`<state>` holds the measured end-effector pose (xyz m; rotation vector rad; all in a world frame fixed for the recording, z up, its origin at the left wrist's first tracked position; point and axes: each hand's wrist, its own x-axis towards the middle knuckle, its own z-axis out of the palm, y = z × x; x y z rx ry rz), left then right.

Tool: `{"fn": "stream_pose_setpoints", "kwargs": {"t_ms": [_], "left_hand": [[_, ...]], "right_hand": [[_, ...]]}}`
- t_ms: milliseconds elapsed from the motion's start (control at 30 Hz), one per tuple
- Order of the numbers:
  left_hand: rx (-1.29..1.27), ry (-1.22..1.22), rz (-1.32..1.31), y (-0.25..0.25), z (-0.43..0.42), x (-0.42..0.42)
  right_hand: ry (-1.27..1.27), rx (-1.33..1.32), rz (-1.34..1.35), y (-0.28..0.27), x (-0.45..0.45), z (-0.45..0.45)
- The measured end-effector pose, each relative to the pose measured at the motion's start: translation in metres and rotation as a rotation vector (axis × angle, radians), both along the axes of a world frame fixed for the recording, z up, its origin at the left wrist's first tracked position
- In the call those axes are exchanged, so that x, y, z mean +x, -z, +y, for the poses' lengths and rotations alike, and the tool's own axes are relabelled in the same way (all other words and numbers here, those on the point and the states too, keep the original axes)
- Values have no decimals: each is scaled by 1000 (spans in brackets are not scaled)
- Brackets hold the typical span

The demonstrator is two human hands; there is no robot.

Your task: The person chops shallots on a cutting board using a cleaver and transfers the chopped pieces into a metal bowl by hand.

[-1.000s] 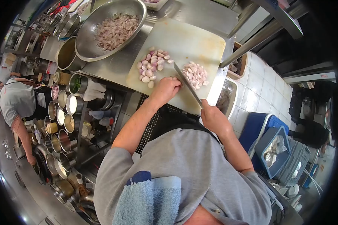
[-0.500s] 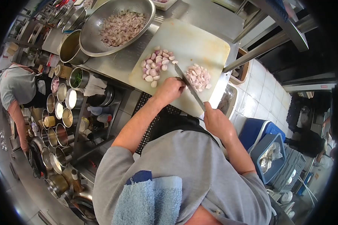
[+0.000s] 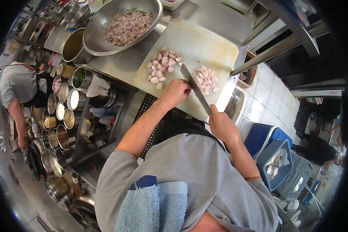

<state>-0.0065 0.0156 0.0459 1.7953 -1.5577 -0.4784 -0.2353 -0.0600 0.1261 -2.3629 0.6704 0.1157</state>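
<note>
My right hand (image 3: 222, 124) grips the handle of a kitchen knife (image 3: 197, 91), its blade slanting up and left across a white cutting board (image 3: 181, 33). Close to the blade's left side, my left hand (image 3: 174, 93) has its fingers curled on the board; whatever is under them is hidden. Peeled whole shallots (image 3: 162, 65) lie in a loose group on the board's left part, above my left hand. Right of the blade is a pile of cut shallots (image 3: 205, 79).
A large metal bowl (image 3: 92, 35) of cut shallots tilts beyond the board on the steel counter (image 3: 199, 11). Metal pots (image 3: 81, 78) line the left, where a co-worker (image 3: 21, 87) reaches down. A blue bin (image 3: 274, 164) stands right, near a metal post (image 3: 265, 50).
The blade has turned slightly, so more of its flat face shows. My left hand keeps its place beside it. The co-worker's arm at left has shifted slightly.
</note>
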Motion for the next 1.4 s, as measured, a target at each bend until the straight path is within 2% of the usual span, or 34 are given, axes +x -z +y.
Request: {"fn": "stream_pose_setpoints", "kwargs": {"t_ms": [67,400,500,600,700,800,900,1000,1133,1233,1400], "left_hand": [[1,-9,3,0,0,-2],[-33,-63,12,-7,4,-8],[-199,36,46,2,-3,-7],[-58,-6,-132,5,-4,-4],[19,-163,79,-3,5,-6],[-104,-26,85,-5,16,12],[-66,132,48,6,11,20],[-82,157,-106,13,-2,19],[-117,162,-142,12,-1,19],[-153,147,-143,14,2,13],[-188,128,-166,21,4,13]], "right_hand": [[2,-13,26,15,0,1],[71,32,-9,12,0,-10],[102,58,-24,13,-8,-24],[88,59,-26,16,-8,-23],[108,73,6,18,-7,-16],[112,78,23,18,-8,-9],[65,19,20,20,-1,-2],[8,-22,30,8,4,-1],[-19,-13,67,-12,-6,0],[-6,-17,70,11,2,-1],[0,-41,24,9,-1,2]]}}
